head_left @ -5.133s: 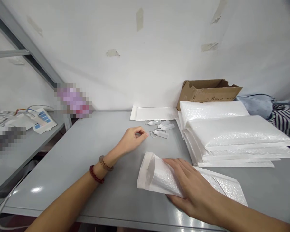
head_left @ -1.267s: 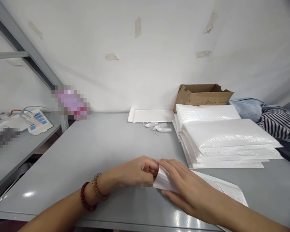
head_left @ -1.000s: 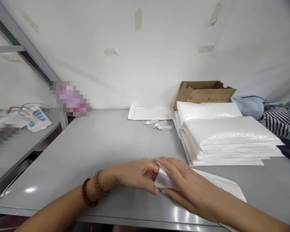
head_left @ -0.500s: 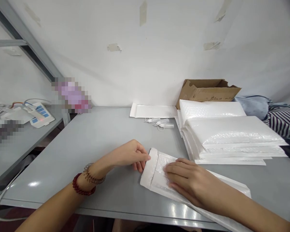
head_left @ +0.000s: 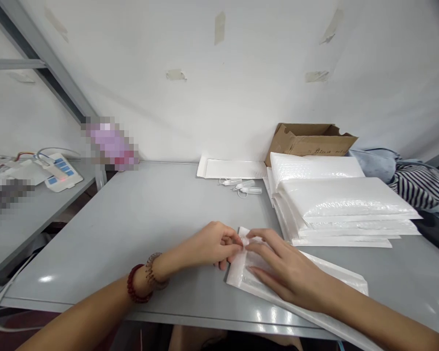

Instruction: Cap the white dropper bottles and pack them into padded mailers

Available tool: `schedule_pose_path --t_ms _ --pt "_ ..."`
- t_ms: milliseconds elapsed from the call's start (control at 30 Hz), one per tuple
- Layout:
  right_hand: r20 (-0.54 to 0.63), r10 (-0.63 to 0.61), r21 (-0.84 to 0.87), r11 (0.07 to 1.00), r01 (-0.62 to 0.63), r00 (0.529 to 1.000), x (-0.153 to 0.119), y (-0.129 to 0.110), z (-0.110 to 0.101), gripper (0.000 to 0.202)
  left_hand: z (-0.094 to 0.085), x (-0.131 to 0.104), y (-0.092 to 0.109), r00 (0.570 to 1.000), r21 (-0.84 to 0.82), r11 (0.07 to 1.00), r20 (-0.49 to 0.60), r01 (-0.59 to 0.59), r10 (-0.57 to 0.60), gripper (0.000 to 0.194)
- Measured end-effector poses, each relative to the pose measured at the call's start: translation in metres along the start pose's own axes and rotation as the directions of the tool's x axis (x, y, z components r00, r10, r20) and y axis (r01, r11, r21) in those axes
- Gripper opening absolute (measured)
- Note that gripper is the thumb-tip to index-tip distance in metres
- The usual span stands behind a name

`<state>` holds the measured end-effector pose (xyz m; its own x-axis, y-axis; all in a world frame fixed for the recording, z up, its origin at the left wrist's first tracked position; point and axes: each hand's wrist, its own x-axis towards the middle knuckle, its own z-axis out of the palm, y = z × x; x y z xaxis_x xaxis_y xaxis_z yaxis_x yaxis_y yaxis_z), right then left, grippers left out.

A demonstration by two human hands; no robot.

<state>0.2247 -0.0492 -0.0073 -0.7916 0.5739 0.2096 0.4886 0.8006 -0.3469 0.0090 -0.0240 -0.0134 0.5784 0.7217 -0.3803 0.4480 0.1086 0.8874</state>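
Note:
A white bubble mailer (head_left: 336, 273) lies flat on the grey table near its front edge, its narrow end turned toward the left. At that end my left hand (head_left: 222, 243) pinches the flap between thumb and fingers. My right hand (head_left: 285, 268) rests on top of the mailer with its fingers spread, the fingertips close to those of the left. Whatever lies beneath the right palm is hidden. Two bracelets circle my left wrist.
A stack of white bubble mailers (head_left: 343, 200) stands at the right, before an open cardboard box (head_left: 314, 139). Several small clear tubes with white caps (head_left: 243, 185) lie near another flat mailer (head_left: 236, 168) by the wall. Bundled clothes (head_left: 420, 180) sit far right; a power strip (head_left: 64, 173) is at left.
My left hand has moved right and pinches the mailer's flap. My right hand's fingers have spread and reach nearer to the flap. The mailer's left end sits slightly farther right in view.

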Motion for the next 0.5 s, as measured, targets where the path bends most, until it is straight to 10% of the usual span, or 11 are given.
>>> schedule_pose_path --t_ms 267,500 --pt "0.186 -0.012 -0.088 0.996 0.028 0.982 0.002 0.004 0.003 0.056 0.008 -0.01 0.0 0.967 0.584 0.81 -0.168 -0.06 0.193 0.015" --pt "0.289 0.088 -0.125 0.991 -0.053 0.953 0.006 0.002 0.002 0.062 0.005 -0.014 -0.003 0.994 0.595 0.802 -0.051 -0.049 0.098 0.048"
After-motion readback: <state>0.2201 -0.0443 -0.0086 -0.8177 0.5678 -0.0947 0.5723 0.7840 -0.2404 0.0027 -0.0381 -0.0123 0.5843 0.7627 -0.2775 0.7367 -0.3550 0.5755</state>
